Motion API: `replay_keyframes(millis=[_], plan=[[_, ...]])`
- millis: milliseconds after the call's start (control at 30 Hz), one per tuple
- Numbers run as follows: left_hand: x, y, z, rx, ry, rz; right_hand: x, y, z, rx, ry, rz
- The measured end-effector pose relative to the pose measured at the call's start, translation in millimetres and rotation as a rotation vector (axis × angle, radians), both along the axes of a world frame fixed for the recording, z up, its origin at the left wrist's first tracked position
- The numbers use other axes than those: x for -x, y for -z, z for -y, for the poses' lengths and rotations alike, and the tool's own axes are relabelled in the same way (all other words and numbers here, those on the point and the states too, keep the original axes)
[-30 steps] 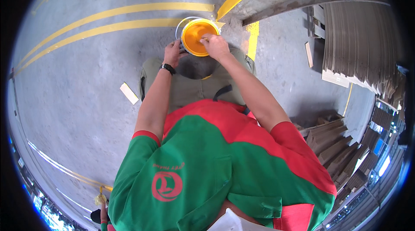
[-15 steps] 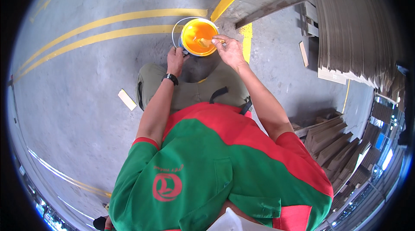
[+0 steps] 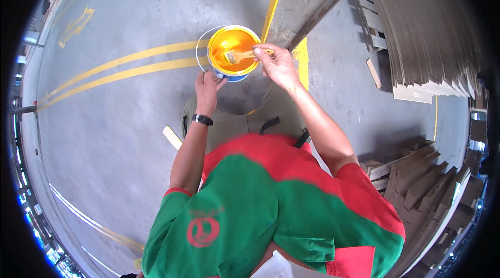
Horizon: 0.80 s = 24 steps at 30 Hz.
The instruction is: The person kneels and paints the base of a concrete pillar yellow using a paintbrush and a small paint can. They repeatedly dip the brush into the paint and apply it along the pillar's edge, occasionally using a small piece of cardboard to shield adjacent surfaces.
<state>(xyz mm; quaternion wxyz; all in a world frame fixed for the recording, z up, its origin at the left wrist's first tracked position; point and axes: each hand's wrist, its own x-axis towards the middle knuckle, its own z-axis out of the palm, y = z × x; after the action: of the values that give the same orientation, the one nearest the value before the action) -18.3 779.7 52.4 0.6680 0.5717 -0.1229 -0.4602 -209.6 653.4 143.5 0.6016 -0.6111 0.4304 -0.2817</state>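
Note:
A blue-sided paint bucket (image 3: 237, 78) with a yellow-smeared rim holds glossy yellow-orange paint (image 3: 221, 43). Its thin wire handle (image 3: 198, 49) hangs out on the left. My left hand (image 3: 207, 89) grips the bucket low on its near left side, thumb and fingers against the wall. Over the bucket's mouth, my right hand (image 3: 278, 65) pinches the handle of a flat paintbrush (image 3: 240, 57). The brush lies nearly level, its bristle end pointing left inside the rim. Whether the bristle tips touch the paint, I cannot tell.
A grey upright panel or beam (image 3: 312, 2) with a yellow edge stands just beyond the bucket. Yellow lines (image 3: 130, 58) mark the concrete floor. Stacked cardboard sheets (image 3: 416, 33) and more cardboard (image 3: 416, 174) are on the right. A pale strip (image 3: 172, 137) lies left of my knee.
The view has shifted. The brush has moved left and toward me within the bucket's mouth, showing more of its bristle end. More of the bucket's blue near side shows. Both hands keep their holds.

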Motion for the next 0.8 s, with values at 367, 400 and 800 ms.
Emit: replay_keyframes(millis=[367, 400, 800], plan=[[14, -105, -11, 0.156, 0.044, -0.011, 59, -81, 11, 0.298, 0.026, 0.037], [16, -112, -9, 0.175, 0.061, -0.018, 64, -90, 18, 0.381, 0.032, 0.094], [36, -149, 14, 0.26, 0.183, 0.002, 110, -215, 79, 0.623, 0.239, 0.158]])
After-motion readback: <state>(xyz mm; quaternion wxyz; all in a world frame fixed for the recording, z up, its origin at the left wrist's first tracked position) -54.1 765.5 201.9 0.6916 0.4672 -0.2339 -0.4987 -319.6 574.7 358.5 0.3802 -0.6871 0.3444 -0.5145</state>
